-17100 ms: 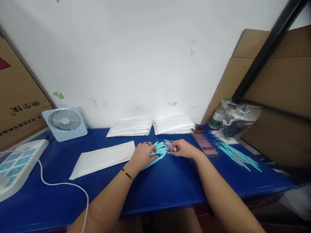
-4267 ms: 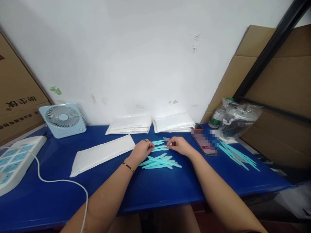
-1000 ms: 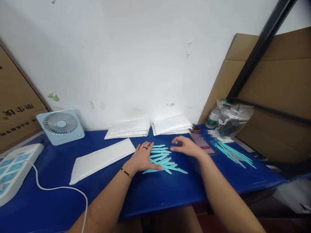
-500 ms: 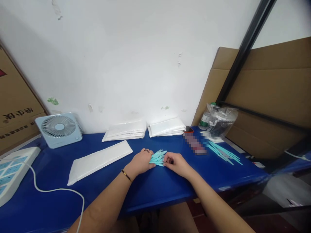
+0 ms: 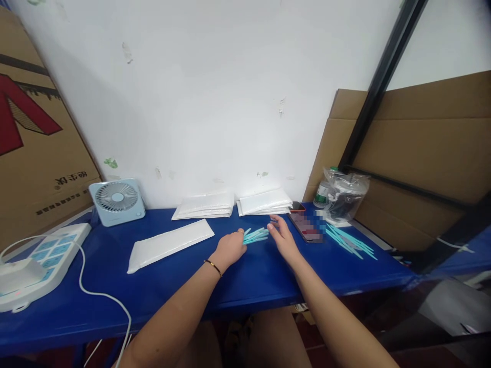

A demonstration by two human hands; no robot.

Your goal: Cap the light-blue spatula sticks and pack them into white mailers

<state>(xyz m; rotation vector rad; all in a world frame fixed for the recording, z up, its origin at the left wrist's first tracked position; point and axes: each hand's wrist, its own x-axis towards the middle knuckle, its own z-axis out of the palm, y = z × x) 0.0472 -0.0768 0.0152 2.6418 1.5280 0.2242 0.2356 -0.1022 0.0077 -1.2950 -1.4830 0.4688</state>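
My left hand (image 5: 231,246) is closed round a gathered bunch of light-blue plastic strips (image 5: 256,235), whose ends fan out to the right of its fingers over the blue table (image 5: 245,278). My right hand (image 5: 282,236) is open, fingers stretched out and held edge-on just right of the strip ends, holding nothing. A white padded envelope (image 5: 171,244) lies flat to the left of my left hand. A gold bracelet sits on my left wrist.
Two stacks of white envelopes (image 5: 204,205) (image 5: 264,201) lie against the wall. A phone (image 5: 305,228), more blue strips (image 5: 350,242), a plastic bag (image 5: 345,193) and a bottle (image 5: 322,192) sit to the right. A small fan (image 5: 117,200) and power strip (image 5: 44,258) stand left; cardboard boxes flank both sides.
The spread strips were gathered into one bunch in my left hand. My right hand let go of them and opened beside them. The view swung right and up.
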